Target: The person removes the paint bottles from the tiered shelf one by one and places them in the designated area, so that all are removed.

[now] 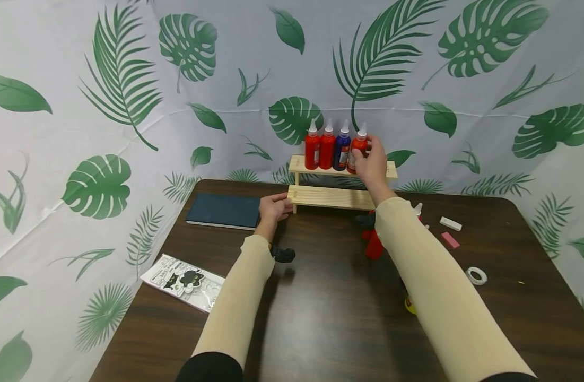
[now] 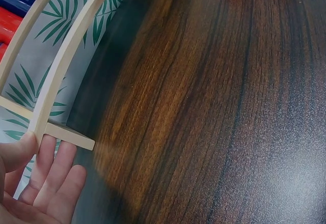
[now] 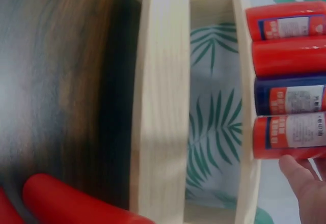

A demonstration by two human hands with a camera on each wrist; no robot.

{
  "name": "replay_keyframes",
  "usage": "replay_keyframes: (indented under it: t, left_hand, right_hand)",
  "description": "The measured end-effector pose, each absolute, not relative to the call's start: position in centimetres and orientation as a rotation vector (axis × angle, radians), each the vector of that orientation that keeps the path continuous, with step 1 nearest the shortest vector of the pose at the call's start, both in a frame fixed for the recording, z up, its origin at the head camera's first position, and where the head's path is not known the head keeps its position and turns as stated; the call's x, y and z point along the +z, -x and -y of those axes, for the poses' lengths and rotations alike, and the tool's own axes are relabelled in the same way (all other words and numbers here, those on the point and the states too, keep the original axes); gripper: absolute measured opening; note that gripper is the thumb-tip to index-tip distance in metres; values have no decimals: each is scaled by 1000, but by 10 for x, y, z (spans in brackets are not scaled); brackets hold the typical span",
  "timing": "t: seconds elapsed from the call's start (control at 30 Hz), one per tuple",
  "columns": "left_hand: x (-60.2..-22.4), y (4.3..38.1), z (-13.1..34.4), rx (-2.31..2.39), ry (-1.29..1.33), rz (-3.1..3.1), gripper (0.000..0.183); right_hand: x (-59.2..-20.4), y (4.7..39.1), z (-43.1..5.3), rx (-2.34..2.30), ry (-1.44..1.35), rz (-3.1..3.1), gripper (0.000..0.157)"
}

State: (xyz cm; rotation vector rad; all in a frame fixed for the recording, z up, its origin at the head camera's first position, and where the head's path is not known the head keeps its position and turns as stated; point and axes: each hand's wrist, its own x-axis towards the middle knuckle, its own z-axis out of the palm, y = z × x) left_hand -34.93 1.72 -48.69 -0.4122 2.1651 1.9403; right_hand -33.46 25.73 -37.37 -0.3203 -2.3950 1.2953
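A two-tier wooden rack (image 1: 330,197) stands at the back of the table. My left hand (image 1: 275,208) pinches the left end of its lower board, thumb on one side and fingers on the other, as the left wrist view shows. On the upper board, two red bottles (image 1: 320,150) and a blue bottle (image 1: 342,151) stand upright in a row, all with white nozzle caps. At the row's right end, my right hand (image 1: 374,165) holds another red bottle (image 3: 290,137), upright and close beside the blue one. Its fingers are partly hidden behind the bottle.
More red bottles (image 1: 374,248) are on the table, partly hidden by my right sleeve. To the right are a white block (image 1: 451,223), a pink block (image 1: 450,240) and a white ring (image 1: 476,276). A dark blue notebook (image 1: 222,210) and a cat-print packet (image 1: 184,281) lie left.
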Motion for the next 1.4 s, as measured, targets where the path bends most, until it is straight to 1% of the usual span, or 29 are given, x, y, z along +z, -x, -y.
replay_keyframes:
  t: [0.1, 0.3, 0.47, 0.6, 0.73, 0.9, 1.03, 1.17, 1.27, 1.4]
  left_hand:
    - [-486, 350, -17, 1936, 419, -2165, 26]
    - [-487, 349, -18, 1928, 440, -2175, 25]
    - [-486, 347, -18, 1929, 420, -2168, 26]
    - [-483, 346, -15, 1935, 424, -2173, 25]
    - [-482, 347, -13, 1936, 440, -2166, 25]
    - [-480, 346, -12, 1960, 424, -2151, 26]
    - [-478, 344, -12, 1974, 403, -2147, 28]
    - [-479, 343, -13, 1959, 407, -2139, 27]
    - [-480, 342, -14, 1949, 404, -2142, 28]
    - [-480, 342, -15, 1965, 395, -2142, 28]
  right_hand:
    - [-376, 334, -256, 1283, 347, 2340, 46]
    - [-376, 325, -255, 1282, 358, 2287, 45]
    - [-363, 309, -247, 1320, 305, 2297, 47]
    - [-346, 292, -237, 1430, 275, 2312, 50]
    - [-333, 267, -227, 1534, 241, 2308, 50]
    - [-333, 228, -218, 1590, 200, 2294, 49]
    - [-352, 194, -216, 1601, 166, 2275, 49]
    - [-388, 158, -216, 1590, 194, 2277, 51]
    - [-415, 136, -218, 1582, 282, 2292, 51]
    - [-444, 115, -223, 1549, 395, 2306, 50]
